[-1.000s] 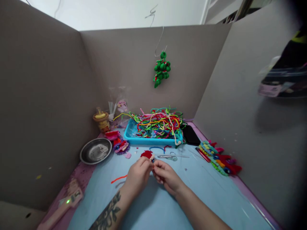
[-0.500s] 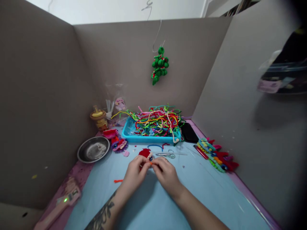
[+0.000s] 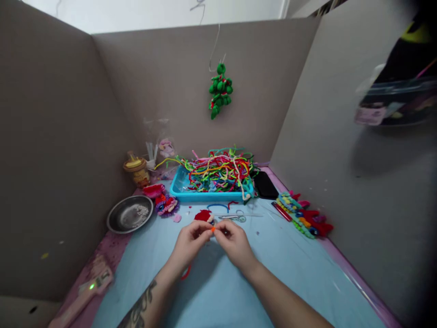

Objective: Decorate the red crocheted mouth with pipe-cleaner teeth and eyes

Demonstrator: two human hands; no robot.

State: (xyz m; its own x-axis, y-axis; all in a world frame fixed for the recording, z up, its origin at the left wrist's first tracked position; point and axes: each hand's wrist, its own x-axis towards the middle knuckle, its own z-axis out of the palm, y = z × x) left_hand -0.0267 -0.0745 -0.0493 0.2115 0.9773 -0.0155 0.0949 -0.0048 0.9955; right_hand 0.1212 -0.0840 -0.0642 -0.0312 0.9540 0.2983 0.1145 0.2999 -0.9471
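My left hand and my right hand meet over the blue tabletop, thumbs and forefingers pinched together. Between their fingertips is a small bit of orange yarn; most of it is covered by the fingers. An orange-red strand hangs in a curve beside my left wrist; whether it joins the bit in my fingers is hidden. Just behind my left fingertips lies a red crocheted piece with a pale edge, partly covered by the hand. Small scissors rest beyond my right hand.
A blue tray heaped with coloured yarn strands stands at the back, a black phone beside it. At left are a steel bowl, a cup and a pink glue gun. Crocheted pieces and a red tool lie right.
The orange-red strand beside my left wrist has shifted from lying out to the left to a curve nearer the wrist. Both hands keep pinching at the orange yarn. The camera view has shifted slightly.
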